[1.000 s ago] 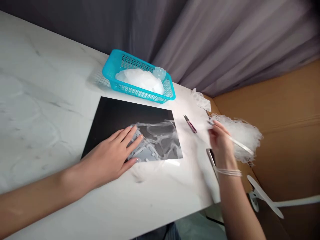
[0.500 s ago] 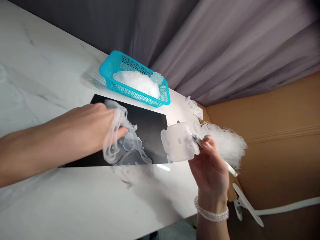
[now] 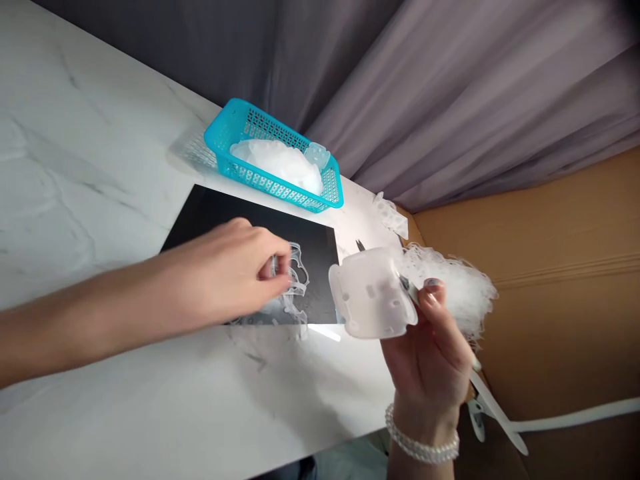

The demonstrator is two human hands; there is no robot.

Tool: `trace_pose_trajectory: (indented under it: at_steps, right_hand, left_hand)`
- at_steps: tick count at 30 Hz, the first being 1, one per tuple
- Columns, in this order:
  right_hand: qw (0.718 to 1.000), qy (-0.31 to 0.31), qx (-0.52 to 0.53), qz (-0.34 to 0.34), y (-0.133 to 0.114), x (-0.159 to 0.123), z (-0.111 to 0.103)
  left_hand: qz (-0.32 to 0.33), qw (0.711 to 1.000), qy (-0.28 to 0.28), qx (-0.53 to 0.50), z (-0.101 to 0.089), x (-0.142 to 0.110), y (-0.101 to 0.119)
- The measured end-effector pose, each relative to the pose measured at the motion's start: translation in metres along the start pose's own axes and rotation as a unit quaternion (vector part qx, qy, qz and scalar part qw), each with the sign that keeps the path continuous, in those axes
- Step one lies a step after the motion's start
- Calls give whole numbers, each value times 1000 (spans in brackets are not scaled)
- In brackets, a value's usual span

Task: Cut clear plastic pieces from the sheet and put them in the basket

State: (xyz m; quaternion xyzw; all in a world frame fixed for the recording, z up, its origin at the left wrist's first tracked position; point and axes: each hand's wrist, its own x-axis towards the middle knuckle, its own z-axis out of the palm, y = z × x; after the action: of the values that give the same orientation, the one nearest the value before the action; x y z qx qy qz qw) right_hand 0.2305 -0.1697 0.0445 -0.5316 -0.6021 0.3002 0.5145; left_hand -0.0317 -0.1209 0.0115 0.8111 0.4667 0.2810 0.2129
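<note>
My left hand point(image 3: 240, 267) is over the black mat point(image 3: 215, 207), fingers pinched on stringy, translucent plastic trimmings point(image 3: 300, 267). More of the trimmings hang down onto the mat's near edge, partly hidden by the hand. At the right, my right hand point(image 3: 427, 340) is closed on a translucent, milky plastic piece point(image 3: 373, 293) with rounded lobes and small cut-outs. A slim tool point(image 3: 407, 288) with a pointed metal end is gripped in the same hand. It passes behind the piece, and its dark tip shows beyond the far edge.
Beyond the mat stands a blue perforated basket point(image 3: 273, 187) with a heap of similar white pieces. A pile of stringy trimmings point(image 3: 455, 287) lies by the cardboard wall point(image 3: 560, 280) at right. A crumpled white strip point(image 3: 390, 215) rests near the grey curtain point(image 3: 400, 100).
My left hand has moved right across the mat, and the trimmings now show beyond its fingertips. My right hand, with the piece and tool, has shifted slightly right and nearer.
</note>
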Motion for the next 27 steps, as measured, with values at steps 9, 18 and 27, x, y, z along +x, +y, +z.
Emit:
trace_pose_trajectory:
  at_steps: [9, 18, 27]
  right_hand:
    - [991, -101, 88, -31, -10, -24, 37]
    - [989, 87, 93, 72, -6, -5, 23]
    - [992, 13, 59, 113, -8, -9, 31]
  left_hand:
    - [-112, 783, -206, -576, 15, -13, 42]
    - [-295, 475, -190, -807, 7, -10, 38]
    - [-292, 461, -211, -811, 7, -11, 42]
